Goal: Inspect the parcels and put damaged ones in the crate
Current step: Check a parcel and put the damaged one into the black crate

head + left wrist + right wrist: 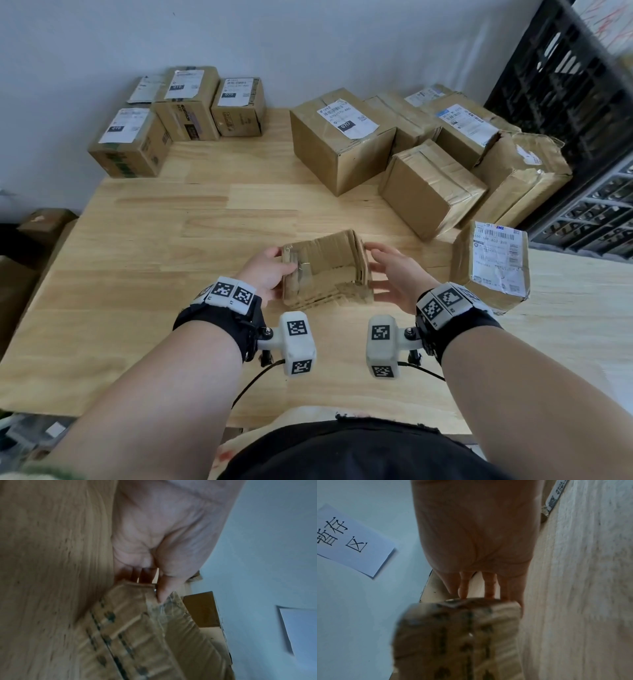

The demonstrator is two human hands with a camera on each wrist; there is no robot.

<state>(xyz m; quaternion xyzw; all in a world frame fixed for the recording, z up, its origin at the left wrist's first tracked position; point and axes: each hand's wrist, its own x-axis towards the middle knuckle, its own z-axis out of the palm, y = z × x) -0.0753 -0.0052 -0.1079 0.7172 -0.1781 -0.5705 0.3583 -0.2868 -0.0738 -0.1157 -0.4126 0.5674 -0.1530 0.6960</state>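
Observation:
A small crumpled cardboard parcel [325, 270] with creased sides and clear tape sits on the wooden table [137, 308] in front of me. My left hand [270, 274] grips its left end, thumb on the taped top and fingers behind. In the left wrist view that thumb [163, 591] presses the tape on the parcel [137, 635]. My right hand [390, 274] is at the parcel's right end with fingers straight. In the right wrist view its fingertips [464, 592] touch the far edge of the parcel [457, 635]. A black plastic crate [565, 85] stands at the far right.
A labelled parcel [493, 267] lies just right of my right hand. Several larger boxes [342, 140] crowd the back right of the table, one crushed box [520, 174] among them. A group of small boxes [181, 102] stands at the back left by the wall.

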